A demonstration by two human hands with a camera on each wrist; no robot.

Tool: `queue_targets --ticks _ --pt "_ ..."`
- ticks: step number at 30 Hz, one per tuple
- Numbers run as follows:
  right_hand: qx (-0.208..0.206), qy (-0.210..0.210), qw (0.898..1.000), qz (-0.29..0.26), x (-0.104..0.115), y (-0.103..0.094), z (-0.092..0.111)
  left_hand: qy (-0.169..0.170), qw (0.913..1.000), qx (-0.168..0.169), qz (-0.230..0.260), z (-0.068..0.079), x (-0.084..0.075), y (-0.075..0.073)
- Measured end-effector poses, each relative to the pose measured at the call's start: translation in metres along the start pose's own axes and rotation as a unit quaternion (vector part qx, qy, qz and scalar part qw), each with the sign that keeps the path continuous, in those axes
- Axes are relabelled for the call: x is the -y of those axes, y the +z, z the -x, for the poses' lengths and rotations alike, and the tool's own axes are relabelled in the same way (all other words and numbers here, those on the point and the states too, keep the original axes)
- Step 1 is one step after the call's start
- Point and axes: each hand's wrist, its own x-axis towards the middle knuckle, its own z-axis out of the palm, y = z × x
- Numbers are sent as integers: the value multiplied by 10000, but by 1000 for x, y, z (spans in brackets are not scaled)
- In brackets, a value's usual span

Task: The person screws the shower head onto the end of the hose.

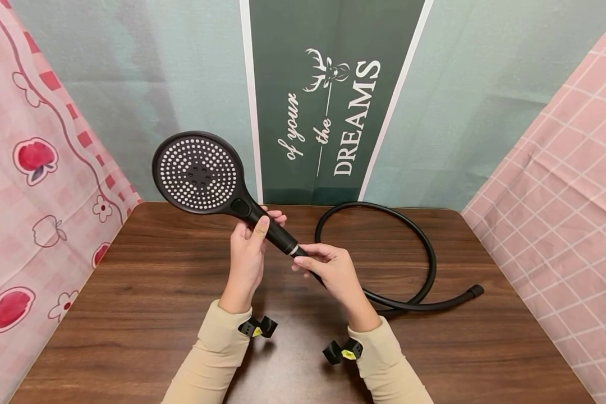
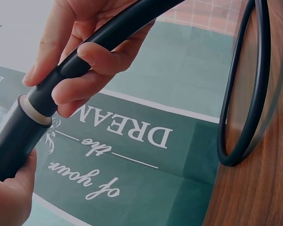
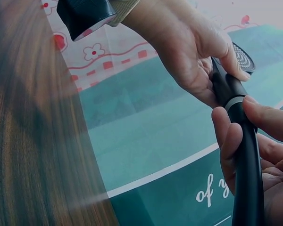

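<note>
Carefully to watch, above the broad brown wood-grain table (image 1: 171, 269): long, smooth, black flexible hose (image 1: 431, 258), bent in a loop. By its weight and springiness, could perhaps drag the joint out of line. In the air, to the left of the loop: big black shower head (image 1: 197, 173) with round flat face and straight handle, tilted. Being wide at one end, could maybe roll or tip if gripped too loosely. Around the handle, the bare left hand (image 1: 247, 255), closed, with thumb along it. Just beside, on the hose end, the bare right hand (image 1: 333, 269), pinching with thumb and fingers. With uneven pushing or turning from both, could sit crooked, or slip apart. How firmly joined, not possible to tell.

About materials: on the table, dark streaks and a soft shine. On the hose, an even, rubber-like skin. On the shower head, probably plastic, with many pale dots over the disc. At the hose's free end, small black cylindrical collar (image 1: 477, 290). On the neck, smooth black oval button (image 1: 240, 207). At the joint, thin pale ring (image 1: 295, 250).
</note>
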Motion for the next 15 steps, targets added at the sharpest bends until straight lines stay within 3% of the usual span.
queue_targets --ticks 15 --pt "297 -117 9993 186 -2 -2 -1 -12 10000 0 16 0 1 -1"
